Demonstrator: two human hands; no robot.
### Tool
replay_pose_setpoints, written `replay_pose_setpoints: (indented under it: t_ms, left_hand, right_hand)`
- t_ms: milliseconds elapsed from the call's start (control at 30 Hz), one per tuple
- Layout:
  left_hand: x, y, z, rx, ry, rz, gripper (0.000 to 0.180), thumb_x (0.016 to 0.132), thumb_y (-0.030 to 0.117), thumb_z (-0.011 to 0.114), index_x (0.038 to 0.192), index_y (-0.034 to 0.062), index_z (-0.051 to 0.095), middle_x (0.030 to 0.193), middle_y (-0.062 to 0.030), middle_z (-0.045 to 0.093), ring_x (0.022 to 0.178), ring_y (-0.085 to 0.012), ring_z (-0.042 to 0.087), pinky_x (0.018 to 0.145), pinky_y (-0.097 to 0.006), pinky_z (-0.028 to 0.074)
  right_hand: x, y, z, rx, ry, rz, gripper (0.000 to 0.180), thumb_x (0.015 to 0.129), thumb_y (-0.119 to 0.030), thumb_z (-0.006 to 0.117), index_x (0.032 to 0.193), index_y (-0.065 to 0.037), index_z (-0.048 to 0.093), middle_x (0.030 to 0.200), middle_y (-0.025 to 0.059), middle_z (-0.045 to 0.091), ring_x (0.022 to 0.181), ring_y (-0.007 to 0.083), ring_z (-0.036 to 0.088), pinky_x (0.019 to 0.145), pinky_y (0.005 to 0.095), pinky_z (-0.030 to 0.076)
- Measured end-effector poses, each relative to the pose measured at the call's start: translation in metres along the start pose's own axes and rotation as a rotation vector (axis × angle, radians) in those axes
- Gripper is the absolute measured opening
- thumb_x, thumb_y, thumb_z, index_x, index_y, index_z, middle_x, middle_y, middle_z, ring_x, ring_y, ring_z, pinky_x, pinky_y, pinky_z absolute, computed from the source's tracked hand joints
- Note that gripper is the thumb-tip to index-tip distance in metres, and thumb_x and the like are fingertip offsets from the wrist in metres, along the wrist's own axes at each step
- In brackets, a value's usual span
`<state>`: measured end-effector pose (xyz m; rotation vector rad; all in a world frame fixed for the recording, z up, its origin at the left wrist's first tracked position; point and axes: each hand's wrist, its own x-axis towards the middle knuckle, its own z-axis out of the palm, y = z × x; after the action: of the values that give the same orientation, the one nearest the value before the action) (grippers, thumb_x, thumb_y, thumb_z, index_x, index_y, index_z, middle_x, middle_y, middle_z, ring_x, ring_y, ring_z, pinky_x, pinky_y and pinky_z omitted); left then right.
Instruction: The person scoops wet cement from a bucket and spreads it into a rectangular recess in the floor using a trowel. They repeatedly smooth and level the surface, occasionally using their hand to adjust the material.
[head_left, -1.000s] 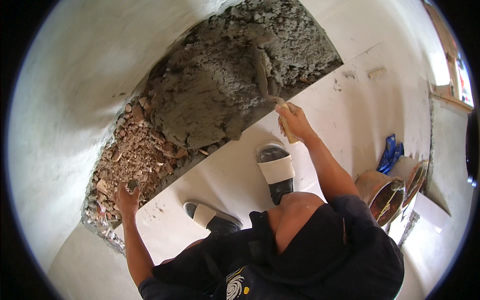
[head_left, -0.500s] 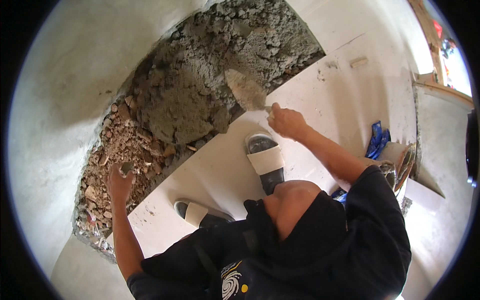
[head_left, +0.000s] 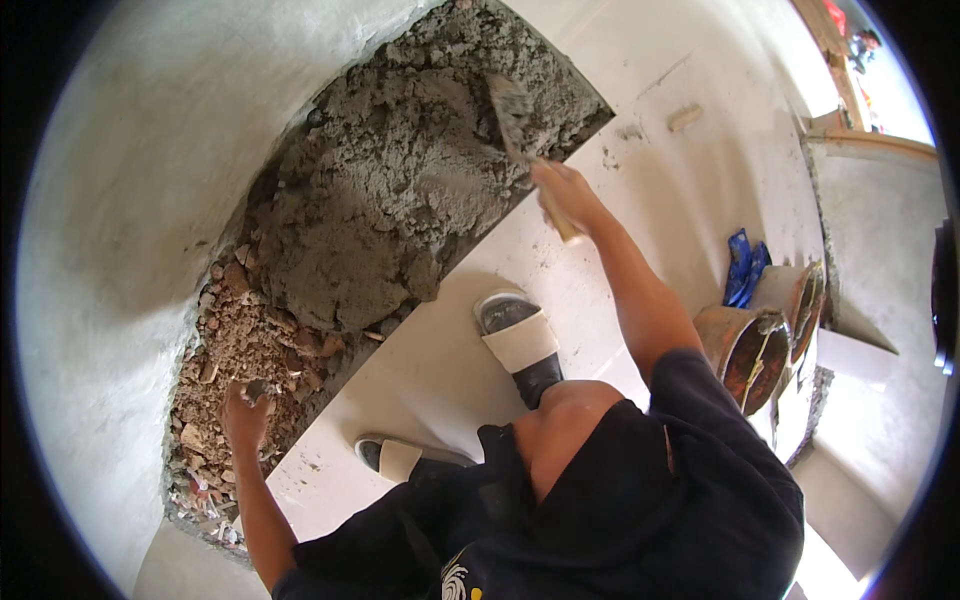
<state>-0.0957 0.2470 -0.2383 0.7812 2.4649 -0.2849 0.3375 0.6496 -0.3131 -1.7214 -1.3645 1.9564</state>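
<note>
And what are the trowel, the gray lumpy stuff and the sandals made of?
Trowel: blade probably dull metal, being thin, flat and gray, though blurred; handle likely wood, from its pale tan color.
Gray lumpy stuff: looks like damp cement mix, dark, matte and rough.
Sandals: straps maybe rubber or fake leather, smooth and cream; hard to tell.

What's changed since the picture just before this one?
The right hand swung the trowel away from the body and a bit rightward, farther over the grey mortar. Nothing was visibly picked up or let go: that hand still grips the trowel. The left hand stays by the rubble and the sandals stayed put.
</note>
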Motion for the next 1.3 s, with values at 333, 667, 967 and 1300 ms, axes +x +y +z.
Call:
replay_pose_setpoints:
  t_ms: [333, 667, 967, 1300]
  left_hand:
    - [0.004, -0.016, 0.016, 0.099, -0.075, 0.060, 0.044, 0.074, 0.026, 0.066, 0.110, 0.0042, 0.055, 0.101, -0.0162, 0.062, 0.100, -0.0360, 0.057, 0.100, -0.048, 0.033]
    - [0.004, 0.003, 0.016, 0.116, 0.016, 0.095, 0.036, 0.073, 0.024, 0.068, 0.101, 0.0044, 0.054, 0.099, -0.0154, 0.063, 0.095, -0.0377, 0.058, 0.096, -0.048, 0.036]
    - [0.005, -0.003, 0.012, -0.026, -0.010, 0.095, 0.035, 0.073, 0.022, 0.071, 0.098, 0.0044, 0.054, 0.098, -0.0176, 0.062, 0.095, -0.0391, 0.059, 0.094, -0.048, 0.037]
    - [-0.016, 0.001, 0.011, 0.066, -0.062, -0.023, 0.052, 0.073, 0.028, 0.067, 0.114, -0.0006, 0.054, 0.115, -0.0232, 0.058, 0.107, -0.0399, 0.056, 0.099, -0.047, 0.038]
  right_hand:
    - [-0.027, -0.001, -0.036, -0.180, 0.371, -0.092, 0.039, 0.093, -0.039, 0.053, 0.099, 0.000, 0.053, 0.069, 0.0119, 0.059, 0.048, 0.0213, 0.059, 0.047, 0.0349, 0.050]
    - [-0.034, -0.026, -0.058, -1.361, 0.113, -0.329, 0.033, 0.094, -0.034, 0.048, 0.114, -0.009, 0.053, 0.094, 0.0196, 0.067, 0.089, 0.0354, 0.066, 0.077, 0.0452, 0.053]
    - [-0.033, -0.072, -0.136, -1.533, 0.192, 0.058, 0.037, 0.090, -0.032, 0.052, 0.118, -0.007, 0.051, 0.096, 0.0193, 0.067, 0.092, 0.0364, 0.065, 0.079, 0.0464, 0.050]
    - [0.064, -0.105, -0.044, -1.030, 0.065, -0.294, 0.036, 0.091, -0.036, 0.054, 0.108, -0.005, 0.055, 0.086, 0.0183, 0.067, 0.086, 0.0385, 0.066, 0.076, 0.0454, 0.051]
